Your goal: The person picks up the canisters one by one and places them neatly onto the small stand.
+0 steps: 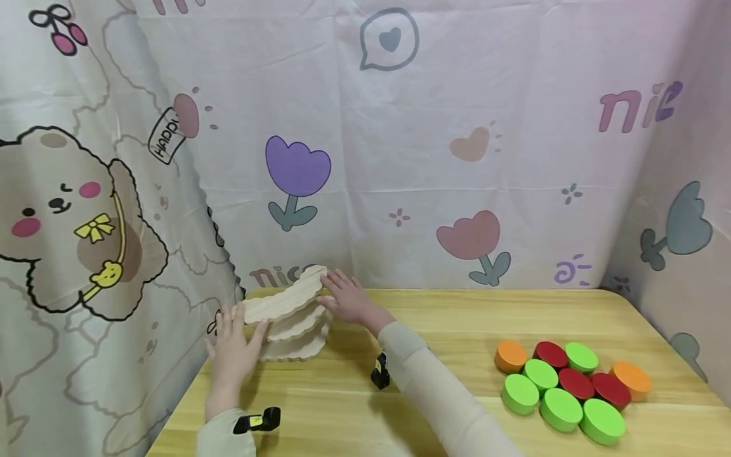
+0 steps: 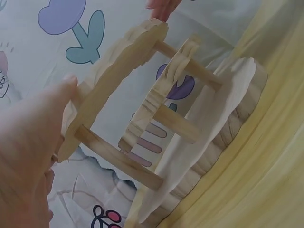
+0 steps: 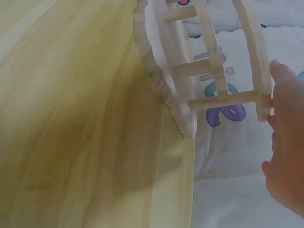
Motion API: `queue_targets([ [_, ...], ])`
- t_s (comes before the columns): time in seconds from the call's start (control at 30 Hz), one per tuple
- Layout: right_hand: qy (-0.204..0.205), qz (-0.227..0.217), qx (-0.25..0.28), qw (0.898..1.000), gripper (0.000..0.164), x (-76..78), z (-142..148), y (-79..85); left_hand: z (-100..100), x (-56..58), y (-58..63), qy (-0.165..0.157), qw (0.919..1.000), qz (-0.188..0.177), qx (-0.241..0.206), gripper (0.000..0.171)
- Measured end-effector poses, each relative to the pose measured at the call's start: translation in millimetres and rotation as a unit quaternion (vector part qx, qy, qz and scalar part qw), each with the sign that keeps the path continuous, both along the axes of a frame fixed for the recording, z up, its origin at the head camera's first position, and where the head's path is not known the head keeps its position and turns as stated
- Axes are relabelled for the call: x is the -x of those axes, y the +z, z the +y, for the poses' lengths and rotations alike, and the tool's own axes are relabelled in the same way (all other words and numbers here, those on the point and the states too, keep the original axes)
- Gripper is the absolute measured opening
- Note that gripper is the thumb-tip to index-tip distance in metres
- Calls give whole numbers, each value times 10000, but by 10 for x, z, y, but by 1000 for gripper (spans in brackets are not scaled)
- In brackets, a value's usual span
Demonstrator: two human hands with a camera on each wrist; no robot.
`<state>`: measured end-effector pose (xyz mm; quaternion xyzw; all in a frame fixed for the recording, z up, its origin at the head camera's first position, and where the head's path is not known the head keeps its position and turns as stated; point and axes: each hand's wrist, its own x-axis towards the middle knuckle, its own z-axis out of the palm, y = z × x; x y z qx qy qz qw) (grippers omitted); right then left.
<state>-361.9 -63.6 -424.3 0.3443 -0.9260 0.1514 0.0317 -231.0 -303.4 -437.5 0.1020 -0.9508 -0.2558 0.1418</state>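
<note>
A pale wooden tiered stand (image 1: 294, 330) with wavy edges is at the back left of the table. Short round posts (image 2: 118, 159) join its curved layers, seen from the side in the left wrist view. My left hand (image 1: 231, 362) touches the left end of the top layer (image 1: 282, 301), fingers spread and extended. At the opposite end, my right hand (image 1: 351, 301) has its extended fingers against the edge of that layer. The thumb (image 2: 69, 92) of the left hand lies at the top layer's rim. Both hands are on the outer sides of the stand.
Several round blocks stand grouped on the right of the wooden table (image 1: 445, 317): green (image 1: 561, 409), dark red (image 1: 575, 384) and orange (image 1: 511, 355). A printed curtain (image 1: 388, 146) hangs close behind the table and along its sides.
</note>
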Motion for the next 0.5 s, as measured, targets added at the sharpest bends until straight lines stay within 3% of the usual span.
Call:
queue_targets([
  [0.17,-116,106,73,9998,63,5,72,11,47,27,15,-88,9999,29,83,82],
  [0.5,-377,613,57,9974,61,-88,214,26,122,67,87,-231,9983,-349,412,89],
])
